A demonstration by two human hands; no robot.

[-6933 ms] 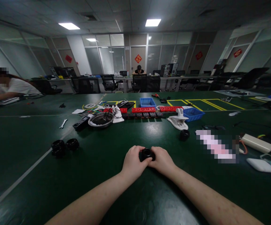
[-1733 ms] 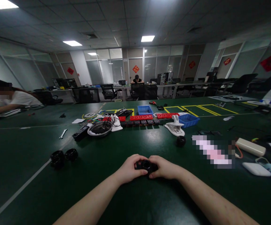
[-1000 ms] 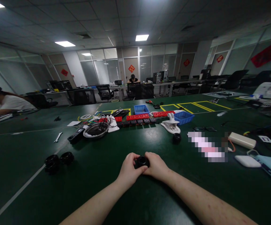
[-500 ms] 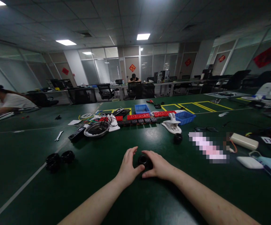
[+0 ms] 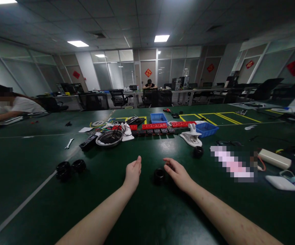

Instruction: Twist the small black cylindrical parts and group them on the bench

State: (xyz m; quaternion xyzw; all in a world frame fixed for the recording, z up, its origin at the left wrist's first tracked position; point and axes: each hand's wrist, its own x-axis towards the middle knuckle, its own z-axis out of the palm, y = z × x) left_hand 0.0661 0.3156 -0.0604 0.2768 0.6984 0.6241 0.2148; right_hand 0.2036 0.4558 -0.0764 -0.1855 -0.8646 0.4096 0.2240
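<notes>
A small black ring-shaped piece [image 5: 159, 176], like a little tyre with a hole in the middle, sits on the green table [image 5: 147, 217]. My left hand [image 5: 133, 173] is to the left of it with a gap between them, fingers stretched out and holding nothing. Close at its right side is my right hand [image 5: 179, 173], fingers loosely curved and apart, with nothing in it; I cannot tell whether it touches the piece. Several similar black pieces [image 5: 63, 170] are grouped further left. Another black piece [image 5: 197, 151] lies ahead on the right, by a white clip-like base [image 5: 192, 136].
Red socket strips [image 5: 154, 126], blue bins [image 5: 159, 118] and a metal bowl [image 5: 109, 144] with cables line the table ahead. A wrench [image 5: 69, 143] lies left. A beige power bank [image 5: 275, 159] and a white case [image 5: 280, 182] are right. A person [image 5: 22, 103] sits far left.
My hands have moved apart, the left to the left and the right to the right, away from the black ring-shaped piece between them. The whole view has shifted slightly.
</notes>
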